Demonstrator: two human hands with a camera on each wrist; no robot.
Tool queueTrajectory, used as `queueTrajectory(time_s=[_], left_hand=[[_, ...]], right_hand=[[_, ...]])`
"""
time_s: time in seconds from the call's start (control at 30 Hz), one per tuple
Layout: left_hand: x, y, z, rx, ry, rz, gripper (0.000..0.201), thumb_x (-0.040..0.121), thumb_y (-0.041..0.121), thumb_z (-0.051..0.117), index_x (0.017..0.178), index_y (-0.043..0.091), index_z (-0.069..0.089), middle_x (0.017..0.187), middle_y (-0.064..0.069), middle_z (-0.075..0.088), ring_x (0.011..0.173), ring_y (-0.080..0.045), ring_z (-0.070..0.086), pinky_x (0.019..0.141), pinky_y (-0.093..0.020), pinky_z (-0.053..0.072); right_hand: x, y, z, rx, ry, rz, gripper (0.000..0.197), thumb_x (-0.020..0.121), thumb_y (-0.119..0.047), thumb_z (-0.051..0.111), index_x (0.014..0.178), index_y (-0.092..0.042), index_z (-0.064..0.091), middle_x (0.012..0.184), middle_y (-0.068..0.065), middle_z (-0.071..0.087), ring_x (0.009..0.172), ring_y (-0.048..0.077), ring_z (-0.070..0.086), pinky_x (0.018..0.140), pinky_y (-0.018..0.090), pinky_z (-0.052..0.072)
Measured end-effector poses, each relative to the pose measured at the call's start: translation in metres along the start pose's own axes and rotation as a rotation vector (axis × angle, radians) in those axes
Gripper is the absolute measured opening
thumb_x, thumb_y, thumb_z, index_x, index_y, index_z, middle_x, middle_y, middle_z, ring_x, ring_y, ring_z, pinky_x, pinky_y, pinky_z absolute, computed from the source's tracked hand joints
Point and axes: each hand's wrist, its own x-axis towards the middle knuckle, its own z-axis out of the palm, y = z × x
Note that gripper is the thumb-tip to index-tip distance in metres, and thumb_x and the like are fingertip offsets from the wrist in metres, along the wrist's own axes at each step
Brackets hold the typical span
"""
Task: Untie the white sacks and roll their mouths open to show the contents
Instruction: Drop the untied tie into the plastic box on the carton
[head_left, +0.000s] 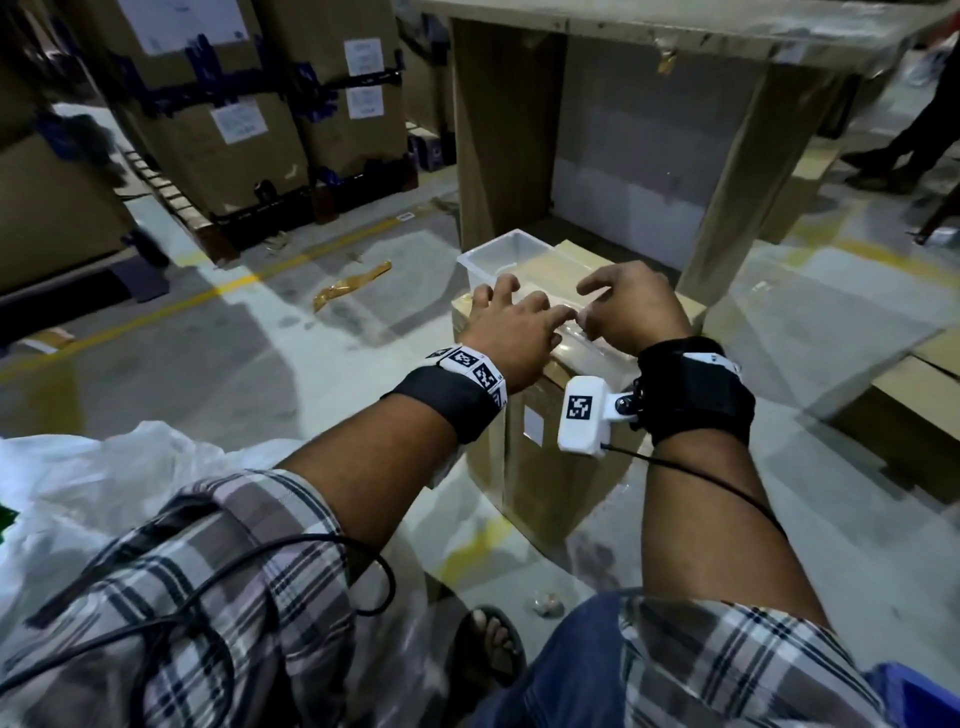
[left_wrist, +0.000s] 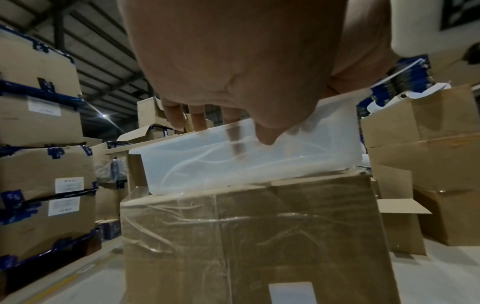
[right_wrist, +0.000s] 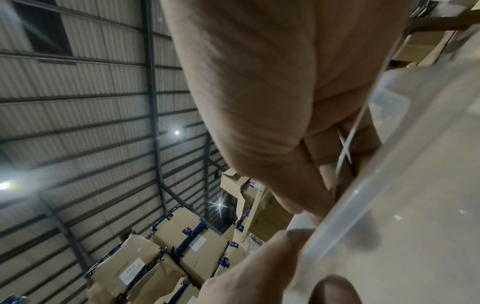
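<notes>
A crumpled white sack (head_left: 104, 478) lies at the lower left of the head view, beside my left sleeve; neither hand touches it. Both hands are at a clear plastic tub (head_left: 506, 252) that stands on a taped cardboard box (head_left: 561, 457). My left hand (head_left: 511, 317) straddles the tub's near wall (left_wrist: 233, 162): thumb outside, a finger showing through the plastic inside. My right hand (head_left: 628, 306) holds the tub's rim (right_wrist: 389, 185) just to the right, with fingers (right_wrist: 327, 156) seen behind the translucent wall. The two thumbs nearly meet.
A wooden table (head_left: 675, 31) stands just behind the box. Stacked taped cartons (head_left: 218, 119) on pallets fill the left. Another person's legs (head_left: 914, 135) are at the far right, flat cardboard (head_left: 909, 415) lies on the floor right, and a tape scrap (head_left: 348, 286) left.
</notes>
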Motion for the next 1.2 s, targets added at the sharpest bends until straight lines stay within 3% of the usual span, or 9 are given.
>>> queueTrajectory(time_s=[0.1, 0.23, 0.4, 0.5, 0.57, 0.67, 0.83, 0.97, 1.2], left_hand=[[0.003, -0.001, -0.003, -0.009, -0.007, -0.017, 0.037, 0.102, 0.044, 0.044, 0.138, 0.039, 0.050, 0.139, 0.002, 0.056, 0.135, -0.036, 0.032, 0.107, -0.056, 0.026], [0.002, -0.002, 0.001, -0.036, 0.014, -0.027, 0.032, 0.102, 0.044, 0.045, 0.132, 0.039, 0.054, 0.137, 0.003, 0.057, 0.134, -0.034, 0.033, 0.107, -0.056, 0.026], [-0.001, -0.005, 0.003, -0.037, 0.011, -0.028, 0.032, 0.102, 0.048, 0.043, 0.130, 0.039, 0.054, 0.136, 0.005, 0.058, 0.134, -0.033, 0.034, 0.108, -0.057, 0.026], [-0.002, -0.005, 0.001, -0.041, 0.005, -0.030, 0.033, 0.102, 0.049, 0.043, 0.131, 0.040, 0.055, 0.137, 0.004, 0.058, 0.135, -0.033, 0.034, 0.108, -0.057, 0.025], [-0.003, -0.005, 0.000, -0.040, -0.001, -0.027, 0.033, 0.102, 0.049, 0.042, 0.131, 0.040, 0.055, 0.138, 0.005, 0.057, 0.135, -0.033, 0.033, 0.108, -0.056, 0.025], [-0.003, -0.005, -0.001, -0.041, 0.004, -0.024, 0.035, 0.102, 0.050, 0.041, 0.134, 0.041, 0.052, 0.142, 0.005, 0.054, 0.137, -0.032, 0.032, 0.109, -0.056, 0.025], [0.001, -0.004, -0.002, -0.083, 0.016, -0.047, 0.045, 0.101, 0.051, 0.044, 0.142, 0.033, 0.050, 0.149, 0.001, 0.048, 0.140, -0.031, 0.032, 0.110, -0.051, 0.029], [0.003, -0.006, 0.000, -0.137, 0.031, -0.095, 0.054, 0.099, 0.053, 0.048, 0.145, 0.024, 0.048, 0.150, -0.002, 0.046, 0.141, -0.029, 0.033, 0.109, -0.048, 0.035], [0.000, -0.007, 0.009, -0.263, 0.085, -0.146, 0.069, 0.095, 0.055, 0.057, 0.148, 0.013, 0.043, 0.153, -0.007, 0.043, 0.143, -0.027, 0.033, 0.115, -0.044, 0.036]], right_hand=[[-0.004, -0.001, -0.006, -0.081, -0.024, 0.000, 0.043, 0.077, -0.008, 0.079, 0.117, -0.024, 0.072, 0.118, 0.009, 0.069, 0.105, 0.020, 0.067, 0.098, 0.033, 0.053], [-0.007, 0.002, -0.026, -0.202, -0.086, 0.026, 0.038, 0.076, -0.008, 0.084, 0.111, -0.021, 0.074, 0.113, 0.012, 0.070, 0.102, 0.023, 0.068, 0.098, 0.041, 0.054], [-0.012, 0.004, -0.044, -0.287, -0.110, 0.002, 0.032, 0.075, -0.006, 0.084, 0.099, -0.026, 0.078, 0.108, 0.001, 0.072, 0.099, 0.018, 0.062, 0.088, 0.033, 0.048], [-0.011, 0.003, -0.040, -0.296, -0.150, -0.003, 0.030, 0.080, -0.002, 0.079, 0.086, -0.031, 0.073, 0.105, 0.000, 0.073, 0.108, 0.019, 0.063, 0.102, 0.044, 0.048], [-0.009, 0.003, -0.034, -0.309, -0.178, 0.007, 0.030, 0.083, -0.003, 0.076, 0.077, -0.031, 0.070, 0.106, 0.000, 0.073, 0.117, 0.022, 0.060, 0.111, 0.057, 0.038], [-0.006, 0.005, -0.026, -0.349, -0.116, -0.029, 0.024, 0.089, -0.009, 0.071, 0.083, -0.032, 0.071, 0.112, -0.002, 0.070, 0.125, 0.023, 0.054, 0.116, 0.064, 0.021], [-0.008, 0.004, -0.012, -0.251, -0.063, -0.222, 0.025, 0.092, -0.007, 0.064, 0.090, -0.031, 0.071, 0.091, -0.008, 0.072, 0.105, 0.018, 0.063, 0.107, 0.048, 0.038], [-0.008, 0.008, -0.002, -0.104, -0.137, -0.218, 0.033, 0.087, 0.008, 0.059, 0.090, -0.022, 0.073, 0.087, 0.002, 0.072, 0.089, 0.021, 0.067, 0.083, 0.030, 0.052], [-0.007, 0.008, 0.000, -0.034, -0.095, -0.186, 0.026, 0.082, 0.009, 0.057, 0.089, -0.015, 0.066, 0.084, 0.005, 0.073, 0.087, 0.024, 0.068, 0.087, 0.035, 0.053]])
